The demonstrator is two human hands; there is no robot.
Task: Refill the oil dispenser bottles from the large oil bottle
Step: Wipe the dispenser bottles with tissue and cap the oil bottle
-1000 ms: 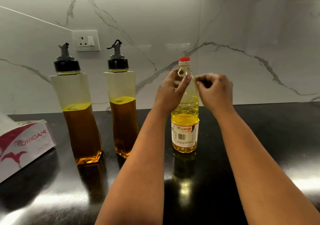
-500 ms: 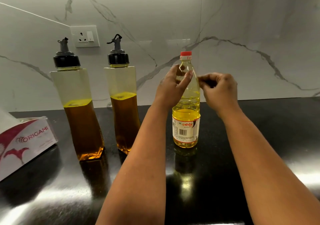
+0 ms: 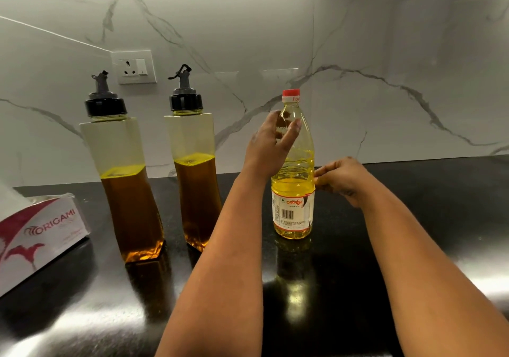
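Nearest, on the black bench (image 3: 344, 296), the right hand (image 3: 341, 181) has dropped from neck height to the waist of the large oil bottle (image 3: 293, 191), curled fingertips touching its side; whether it truly grips I cannot tell. The left hand (image 3: 271, 144) stays curved around the bottle's shoulder. The red cap (image 3: 290, 93) is still on, so pouring has not begun. Farther left stand two dispenser bottles (image 3: 124, 191) (image 3: 195, 186), both capped and roughly half full, and one tissue box (image 3: 35, 235).
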